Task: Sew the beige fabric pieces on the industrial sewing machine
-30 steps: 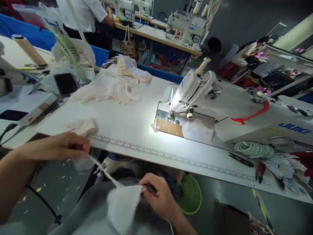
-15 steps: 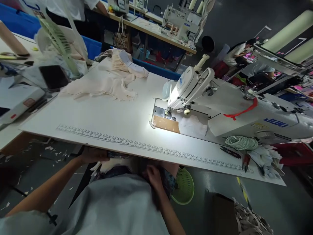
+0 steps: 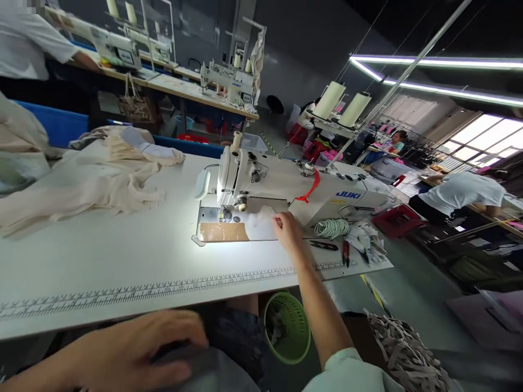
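White cloth [image 3: 258,225] is lying on the bed of the sewing machine [image 3: 273,177], just left of the right hand [image 3: 284,223]. That hand is now reaching over the desk [image 3: 122,256] instead of working below its front edge like a moment ago, so I'm guessing focus is shifting to the cloth. Its fingers are curling at the cloth's right edge; can't tell if they're pinching it. The blurry left hand [image 3: 134,348] is hovering near the lap, thumb and fingers standing apart.
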`<state>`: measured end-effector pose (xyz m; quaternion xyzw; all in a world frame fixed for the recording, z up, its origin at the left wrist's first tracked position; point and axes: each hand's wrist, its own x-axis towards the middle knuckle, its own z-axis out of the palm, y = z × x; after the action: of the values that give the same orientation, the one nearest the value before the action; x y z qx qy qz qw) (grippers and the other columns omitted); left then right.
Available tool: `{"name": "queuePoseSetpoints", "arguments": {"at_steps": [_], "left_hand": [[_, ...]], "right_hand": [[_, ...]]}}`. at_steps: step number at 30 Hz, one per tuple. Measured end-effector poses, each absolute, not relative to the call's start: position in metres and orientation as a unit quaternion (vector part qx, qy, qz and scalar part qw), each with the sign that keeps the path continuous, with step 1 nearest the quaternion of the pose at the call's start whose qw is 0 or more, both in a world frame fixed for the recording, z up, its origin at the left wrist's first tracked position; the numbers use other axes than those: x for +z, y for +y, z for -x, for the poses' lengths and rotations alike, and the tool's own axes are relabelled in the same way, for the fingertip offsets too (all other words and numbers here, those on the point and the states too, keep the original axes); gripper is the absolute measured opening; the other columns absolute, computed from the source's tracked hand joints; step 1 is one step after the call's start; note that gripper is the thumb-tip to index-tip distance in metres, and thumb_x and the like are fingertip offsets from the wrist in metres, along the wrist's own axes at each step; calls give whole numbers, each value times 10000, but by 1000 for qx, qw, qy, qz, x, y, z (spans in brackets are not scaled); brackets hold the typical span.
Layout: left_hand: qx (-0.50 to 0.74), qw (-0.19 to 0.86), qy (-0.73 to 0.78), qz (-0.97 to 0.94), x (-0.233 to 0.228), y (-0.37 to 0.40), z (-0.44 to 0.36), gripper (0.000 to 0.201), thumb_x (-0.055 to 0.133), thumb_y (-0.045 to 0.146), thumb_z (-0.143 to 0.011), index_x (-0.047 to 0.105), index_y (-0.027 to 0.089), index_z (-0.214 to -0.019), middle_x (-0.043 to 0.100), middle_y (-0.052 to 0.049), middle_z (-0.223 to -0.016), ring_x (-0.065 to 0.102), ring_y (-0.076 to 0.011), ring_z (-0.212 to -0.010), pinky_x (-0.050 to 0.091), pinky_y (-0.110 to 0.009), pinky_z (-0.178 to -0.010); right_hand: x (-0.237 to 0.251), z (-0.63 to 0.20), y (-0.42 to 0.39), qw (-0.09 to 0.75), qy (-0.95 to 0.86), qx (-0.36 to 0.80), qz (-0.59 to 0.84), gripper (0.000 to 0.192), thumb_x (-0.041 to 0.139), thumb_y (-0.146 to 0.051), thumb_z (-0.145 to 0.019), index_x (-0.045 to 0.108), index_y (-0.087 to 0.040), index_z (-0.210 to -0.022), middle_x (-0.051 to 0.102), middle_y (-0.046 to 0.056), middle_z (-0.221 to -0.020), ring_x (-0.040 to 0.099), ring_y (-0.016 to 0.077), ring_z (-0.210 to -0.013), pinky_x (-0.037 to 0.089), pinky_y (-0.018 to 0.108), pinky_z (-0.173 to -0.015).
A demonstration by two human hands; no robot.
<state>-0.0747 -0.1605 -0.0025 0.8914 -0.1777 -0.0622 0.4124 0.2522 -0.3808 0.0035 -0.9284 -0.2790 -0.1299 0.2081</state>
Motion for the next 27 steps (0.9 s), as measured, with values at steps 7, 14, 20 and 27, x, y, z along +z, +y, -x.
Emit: {"name": "queuePoseSetpoints", "arguments": {"at_steps": [7, 14, 20, 27], "left_hand": [[142, 373, -119, -909, 14, -216, -116, 209, 490, 186, -929, 625, 179, -1088, 691, -91, -1032, 665, -170, -787, 578, -329, -786], [213, 240, 74, -944, -8, -237, -200, 184, 623, 225, -886, 661, 144, -1046, 655, -168, -1164, 582, -329, -1151, 549, -435, -904], [243, 220, 38, -944, 2, -241, -202, 152, 570, 211, -940, 654, 180, -817, 691, -113, -984, 592, -281, -1072, 517, -382, -878], [172, 343, 46, -922, -1, -200, -126, 210, 436, 341, -974, 529, 229, -824, 609, 16, -650, 572, -164, -582, 387, -260, -569]], "right_hand": [[-18, -268, -374, 163, -313, -142, 925, 99, 579, -172, -925, 632, -214, -853, 672, 54, -945, 633, 171, -751, 390, 252, -595], [-18, -270, -387, 155, -351, -167, 908, 95, 536, -215, -983, 619, -207, -938, 658, 60, -999, 639, 164, -806, 370, 249, -591], [-22, -273, -395, 161, -371, -162, 900, 67, 585, -218, -946, 621, -213, -890, 669, 44, -1002, 641, 156, -796, 376, 248, -597], [-25, -272, -398, 169, -365, -183, 897, 101, 557, -195, -920, 646, -224, -882, 684, 39, -996, 626, 170, -807, 420, 262, -658]]}}
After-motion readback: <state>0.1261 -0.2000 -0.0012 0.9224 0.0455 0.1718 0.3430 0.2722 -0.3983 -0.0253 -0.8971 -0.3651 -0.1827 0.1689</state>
